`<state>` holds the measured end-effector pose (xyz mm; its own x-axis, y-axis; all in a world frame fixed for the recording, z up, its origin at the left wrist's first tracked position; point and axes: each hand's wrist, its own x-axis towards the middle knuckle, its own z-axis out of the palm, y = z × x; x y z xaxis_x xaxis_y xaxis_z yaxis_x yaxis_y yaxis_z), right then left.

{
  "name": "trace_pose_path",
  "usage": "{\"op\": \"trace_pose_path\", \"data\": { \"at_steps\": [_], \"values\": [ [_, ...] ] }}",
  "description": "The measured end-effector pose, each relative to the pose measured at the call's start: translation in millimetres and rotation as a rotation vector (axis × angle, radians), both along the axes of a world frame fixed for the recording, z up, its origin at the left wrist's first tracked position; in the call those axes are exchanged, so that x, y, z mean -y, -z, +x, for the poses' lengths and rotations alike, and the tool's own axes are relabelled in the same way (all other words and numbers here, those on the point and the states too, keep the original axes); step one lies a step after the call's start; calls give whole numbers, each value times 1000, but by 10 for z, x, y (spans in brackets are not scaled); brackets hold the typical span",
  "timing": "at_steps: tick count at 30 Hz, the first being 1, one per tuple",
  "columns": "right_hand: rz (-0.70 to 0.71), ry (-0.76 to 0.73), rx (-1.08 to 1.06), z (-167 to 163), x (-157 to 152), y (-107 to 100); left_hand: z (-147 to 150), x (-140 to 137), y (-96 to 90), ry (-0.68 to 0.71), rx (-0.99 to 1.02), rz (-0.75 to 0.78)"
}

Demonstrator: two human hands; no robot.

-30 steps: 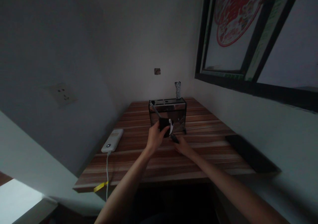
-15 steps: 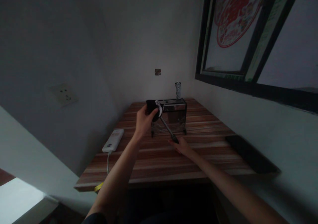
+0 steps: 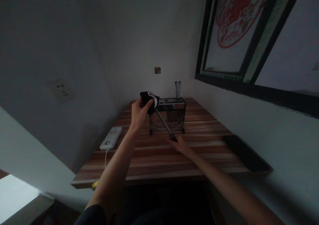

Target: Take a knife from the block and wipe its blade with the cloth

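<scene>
Grip check: my left hand is closed around a bunched black cloth with a white patch, pinched at the far tip of a thin dark metal rod. My right hand lies low on the striped brown wooden table, fingers closed on the rod's dark handle end, which sits just ahead of my knuckles. Rod slants up and away from right hand to left.

Judgement on doing this wipe well:
- Keep right hand planted as the anchor so the rod doesn't swing; all motion should come from the left.
- Wrap cloth fully round the shaft, squeeze evenly, pull in one line along the rod, not across it.
- Tip is close to the shiny metal rack with slotted top, just beyond my left hand. Cannot tell if they touch. Keep the stroke clear of it to avoid knocking it.
- Light is poor, can't judge how clean the shaft is; go by feel.

White power bank with cable sits well to the outside of my left forearm, out of the way. Flat black slab lies well out past my right arm.
</scene>
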<state>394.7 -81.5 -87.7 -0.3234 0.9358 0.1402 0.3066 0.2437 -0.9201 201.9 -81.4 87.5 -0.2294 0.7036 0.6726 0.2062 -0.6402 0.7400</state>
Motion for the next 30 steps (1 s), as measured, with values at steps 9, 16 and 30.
{"op": "trace_pose_path", "data": {
  "at_steps": [9,16,30],
  "values": [
    [-47,6,-31,-12,42,-45,43,70,18,-33,28,5],
    [-39,0,-29,-18,49,-54,69,130,58,-50,42,-6],
    [-18,-28,-106,-9,4,19,305,185,442,43,-52,-164]
  ]
}}
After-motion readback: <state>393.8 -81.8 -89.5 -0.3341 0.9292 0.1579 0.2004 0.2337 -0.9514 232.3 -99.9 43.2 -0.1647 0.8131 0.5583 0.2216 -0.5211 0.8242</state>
